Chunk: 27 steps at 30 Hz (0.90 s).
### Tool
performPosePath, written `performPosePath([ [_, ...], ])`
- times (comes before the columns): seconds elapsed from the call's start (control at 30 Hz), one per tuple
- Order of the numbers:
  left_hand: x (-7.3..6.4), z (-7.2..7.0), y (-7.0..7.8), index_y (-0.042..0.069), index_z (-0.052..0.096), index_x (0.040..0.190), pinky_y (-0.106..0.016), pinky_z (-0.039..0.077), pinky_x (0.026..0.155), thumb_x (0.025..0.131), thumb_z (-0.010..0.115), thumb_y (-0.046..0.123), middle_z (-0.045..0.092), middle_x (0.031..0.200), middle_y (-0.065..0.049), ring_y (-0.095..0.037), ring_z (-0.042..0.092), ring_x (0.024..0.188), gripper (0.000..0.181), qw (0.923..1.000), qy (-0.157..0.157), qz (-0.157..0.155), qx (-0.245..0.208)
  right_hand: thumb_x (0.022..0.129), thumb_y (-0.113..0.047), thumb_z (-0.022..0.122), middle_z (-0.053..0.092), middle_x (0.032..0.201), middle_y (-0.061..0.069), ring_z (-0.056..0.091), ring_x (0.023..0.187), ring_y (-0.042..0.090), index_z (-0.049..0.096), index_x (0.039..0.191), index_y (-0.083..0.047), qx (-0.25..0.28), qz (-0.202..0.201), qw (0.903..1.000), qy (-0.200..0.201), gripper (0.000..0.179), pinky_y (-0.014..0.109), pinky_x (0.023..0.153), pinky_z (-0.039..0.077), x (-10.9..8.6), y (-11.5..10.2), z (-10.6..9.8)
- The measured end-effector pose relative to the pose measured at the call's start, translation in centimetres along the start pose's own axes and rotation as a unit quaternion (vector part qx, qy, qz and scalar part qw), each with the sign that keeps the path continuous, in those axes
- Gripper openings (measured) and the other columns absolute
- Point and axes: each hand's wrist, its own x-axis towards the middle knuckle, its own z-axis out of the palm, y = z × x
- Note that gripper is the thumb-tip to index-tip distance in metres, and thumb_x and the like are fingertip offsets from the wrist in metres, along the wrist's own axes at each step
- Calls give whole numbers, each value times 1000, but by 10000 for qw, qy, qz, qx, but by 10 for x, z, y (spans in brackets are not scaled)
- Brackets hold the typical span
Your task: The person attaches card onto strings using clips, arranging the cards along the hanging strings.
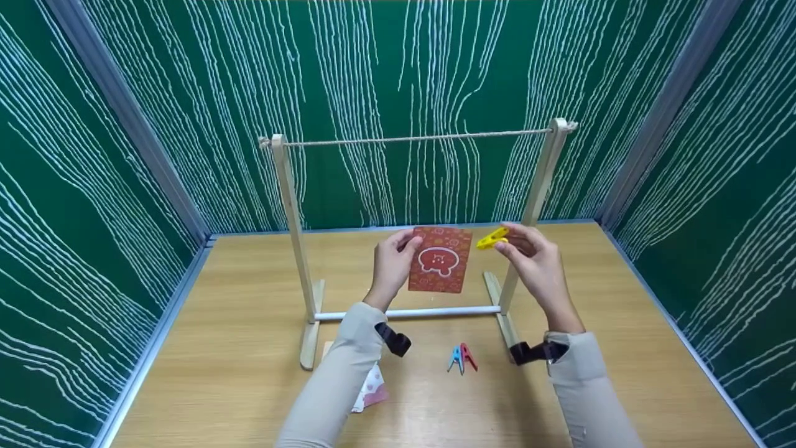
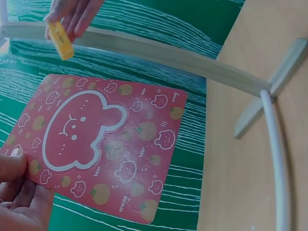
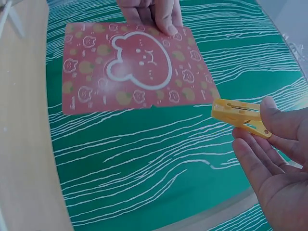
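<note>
My left hand (image 1: pixel 393 261) pinches a red card (image 1: pixel 439 260) by its left edge, thumb on the front. A white-outlined bear face is printed on the card, with small bears and fruit around it. To the right, my right hand (image 1: pixel 536 261) pinches a yellow clothespin (image 1: pixel 493 238) between thumb and fingers, its nose pointing toward the card. In the right wrist view the clothespin (image 3: pixel 237 114) appears close by the card's corner. Both hands are raised in front of the wooden frame, below the rope (image 1: pixel 416 138) strung across its top.
A wooden frame with two posts (image 1: pixel 292 218) and a white lower bar (image 1: pixel 410 313) stands on the table (image 1: pixel 236 348). Blue (image 1: pixel 456 359) and red (image 1: pixel 468 356) clothespins lie in front of it. Patterned cards (image 1: pixel 373 389) lie partly under my left forearm. Green walls (image 1: pixel 385 74) surround the table.
</note>
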Motion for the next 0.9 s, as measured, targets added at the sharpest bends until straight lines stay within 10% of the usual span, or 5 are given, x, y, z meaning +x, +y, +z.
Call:
performPosePath([
  [0.9, 32, 21, 69, 10, 66, 120, -26, 56, 82, 95, 58, 19, 72, 107, -5, -12, 67, 91, 28, 9974, -8, 473, -549, 88, -7, 67, 65, 104, 3, 65, 88, 6, 63, 115, 3, -20, -1264, 9883, 856, 29, 15, 80, 52, 52, -65, 0],
])
